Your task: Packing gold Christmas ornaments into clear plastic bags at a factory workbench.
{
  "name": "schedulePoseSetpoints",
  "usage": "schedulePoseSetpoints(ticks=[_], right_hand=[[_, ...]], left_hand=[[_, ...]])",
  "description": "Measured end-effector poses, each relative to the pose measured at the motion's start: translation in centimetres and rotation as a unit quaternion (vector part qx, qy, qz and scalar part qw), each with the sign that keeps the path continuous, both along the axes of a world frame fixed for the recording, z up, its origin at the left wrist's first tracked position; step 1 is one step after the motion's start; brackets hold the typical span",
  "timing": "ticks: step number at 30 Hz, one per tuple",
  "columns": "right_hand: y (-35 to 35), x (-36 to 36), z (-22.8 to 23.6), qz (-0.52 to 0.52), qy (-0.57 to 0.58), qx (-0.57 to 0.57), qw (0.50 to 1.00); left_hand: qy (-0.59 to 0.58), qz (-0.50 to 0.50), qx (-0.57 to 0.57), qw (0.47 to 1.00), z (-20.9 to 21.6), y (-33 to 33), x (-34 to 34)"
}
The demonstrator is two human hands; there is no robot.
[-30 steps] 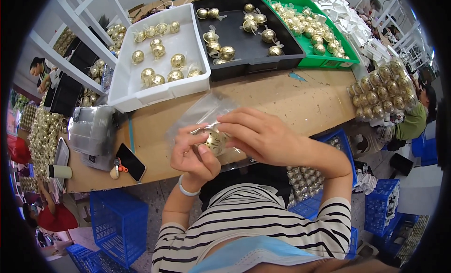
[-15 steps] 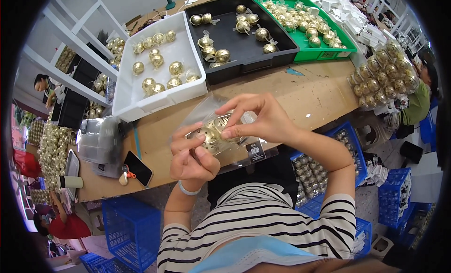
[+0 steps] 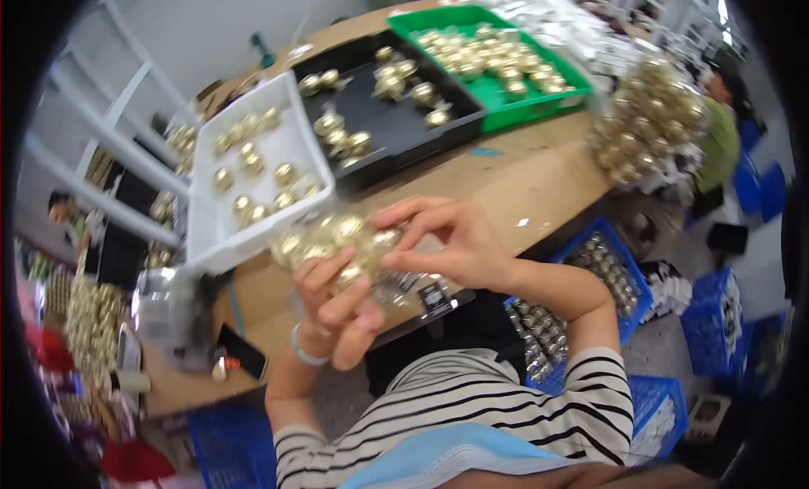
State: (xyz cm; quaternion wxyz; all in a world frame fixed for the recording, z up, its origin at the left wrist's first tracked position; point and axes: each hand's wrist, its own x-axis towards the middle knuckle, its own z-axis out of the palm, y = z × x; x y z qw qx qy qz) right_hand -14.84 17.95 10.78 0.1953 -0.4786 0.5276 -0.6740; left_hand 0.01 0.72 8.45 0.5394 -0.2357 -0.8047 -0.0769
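Several shiny gold ball ornaments [image 3: 347, 229] sit clustered in clear plastic, held in front of me above the table. My left hand [image 3: 337, 299] supports the cluster from below and the left, its fingers bent around it. My right hand [image 3: 459, 245] is at the right side, thumb and fingers closing on a gold ball at the cluster's edge. Beneath the hands, clear packaging with a black label [image 3: 435, 299] lies at the table's front edge. Motion blur hides the fine detail of the plastic and the balls.
Across the table [image 3: 539, 190] stand a white tray [image 3: 324, 171], a black tray [image 3: 404, 156] and a green tray [image 3: 539, 110], all with gold balls. Packed balls [image 3: 649, 122] are piled at right. A phone [image 3: 243, 352] lies left; blue crates [image 3: 636, 266] stand below.
More gold balls now show in my hands, where two showed before. The left hand has turned and the cluster has risen leftward. The whole view has shifted.
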Motion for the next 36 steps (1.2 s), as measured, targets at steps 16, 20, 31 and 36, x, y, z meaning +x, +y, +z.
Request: schedulePoseSetpoints(ticks=[16,20,31,36], right_hand=[[5.2,-1.8,0.6,0.114,0.156,0.146,0.970],[6.8,0.1,4.7,-0.099,0.467,0.258,0.840],[29.0,-22.1,19.0,-0.589,-0.010,0.044,0.807],[32.3,-31.3,17.5,-0.569,-0.174,0.074,0.800]], left_hand=[[-0.131,-0.196,0.233,0.943,0.2,4.3,-4.3],[-0.210,-0.194,0.305,0.908,2.3,5.3,-5.5],[-0.489,0.333,0.130,0.796,-8.4,-5.3,-0.7],[-0.489,0.333,0.234,0.772,-11.0,-7.4,1.4]])
